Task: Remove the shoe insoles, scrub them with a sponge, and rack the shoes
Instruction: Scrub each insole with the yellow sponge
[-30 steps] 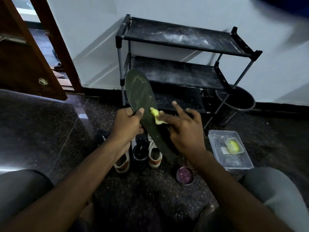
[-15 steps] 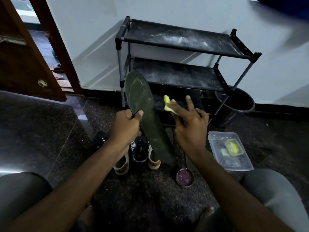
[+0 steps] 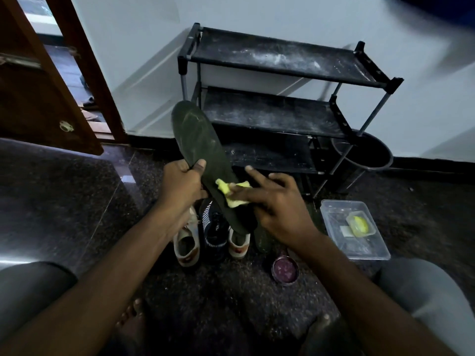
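My left hand [image 3: 181,182] grips a long dark green insole [image 3: 198,140] by its left edge, toe end pointing up and away. My right hand [image 3: 277,201] pinches a small yellow sponge [image 3: 227,190] and presses it on the insole's middle. Below the insole stand shoes on the floor: a white shoe [image 3: 186,244], a black shoe with white stripes [image 3: 214,227] and another white shoe [image 3: 239,244]. The black three-tier shoe rack [image 3: 282,60] stands against the wall behind, its shelves dusty and bare.
A clear plastic tub [image 3: 359,250] holding a yellow item sits on the floor at right. A small round tin [image 3: 285,269] lies near my right forearm. A black bucket [image 3: 370,155] stands beside the rack. A wooden door [image 3: 38,98] hangs open at left.
My right hand lifted the sponge off to the right of the insole half a second ago, and now it is back down on the insole's middle. The left hand's grip has held.
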